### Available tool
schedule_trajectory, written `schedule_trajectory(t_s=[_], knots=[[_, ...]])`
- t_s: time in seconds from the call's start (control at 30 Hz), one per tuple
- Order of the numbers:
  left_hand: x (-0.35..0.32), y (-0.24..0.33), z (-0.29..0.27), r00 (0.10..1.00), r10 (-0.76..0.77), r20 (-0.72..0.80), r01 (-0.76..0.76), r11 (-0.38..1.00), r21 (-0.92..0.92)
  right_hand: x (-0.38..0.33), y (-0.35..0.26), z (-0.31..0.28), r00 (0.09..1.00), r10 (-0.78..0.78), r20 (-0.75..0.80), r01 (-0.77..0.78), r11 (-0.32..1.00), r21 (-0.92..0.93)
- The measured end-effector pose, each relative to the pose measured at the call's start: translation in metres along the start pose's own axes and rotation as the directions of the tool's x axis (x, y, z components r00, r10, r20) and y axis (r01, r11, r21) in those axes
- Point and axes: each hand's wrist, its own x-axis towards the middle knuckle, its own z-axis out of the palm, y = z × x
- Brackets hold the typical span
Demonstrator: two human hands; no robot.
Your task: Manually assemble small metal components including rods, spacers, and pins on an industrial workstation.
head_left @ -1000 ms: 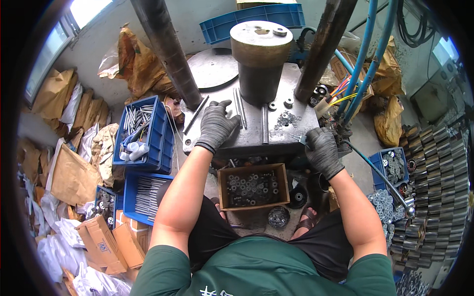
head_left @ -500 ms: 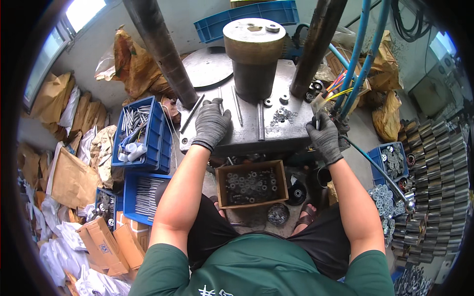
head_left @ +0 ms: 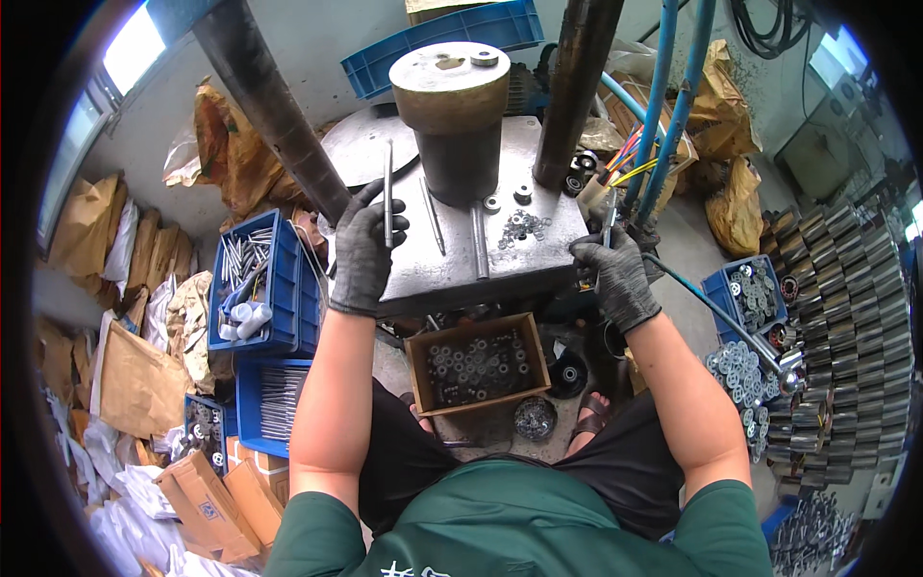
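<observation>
My left hand point(head_left: 361, 252), in a dark grey glove, is closed around a slim metal shaft point(head_left: 388, 183) that stands nearly upright above the table's left part. My right hand point(head_left: 617, 277), gloved alike, grips a short, slim silver metal piece point(head_left: 610, 217) at the table's right edge; its exact kind I cannot make out. Between the hands, on the metal press table point(head_left: 423, 274), lie another pointed shaft point(head_left: 433, 216) and a thicker rod point(head_left: 480, 240). Small washers point(head_left: 524, 227) are scattered to the right of it, near two bearings point(head_left: 522, 194).
A heavy steel cylinder point(head_left: 447, 154) stands behind, between two dark columns point(head_left: 279, 115). Under the table's front edge is a wooden box point(head_left: 413, 370) of small round parts. Blue crates point(head_left: 306, 308) of shafts flank me at left; stacked metal tubes point(head_left: 836, 327) rise at right.
My left hand has lifted a shaft off the table and raised it upright. The right hand still grips its silver piece, now held more upright. The whole view has shifted slightly.
</observation>
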Motion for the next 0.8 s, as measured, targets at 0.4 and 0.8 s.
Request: schedule_trajectory(t_s=[0.4,0.8], knots=[[-0.077,-0.057,0.083,0.884,-0.305,0.355,0.148,0.902,0.405,-0.041,-0.024,0.046,0.975,0.12,0.187,-0.114,0.993,-0.044],[-0.067,-0.068,0.086,0.854,-0.343,0.391,0.248,0.93,0.273,-0.031,-0.032,0.049,0.952,0.18,0.247,-0.185,0.983,-0.003]])
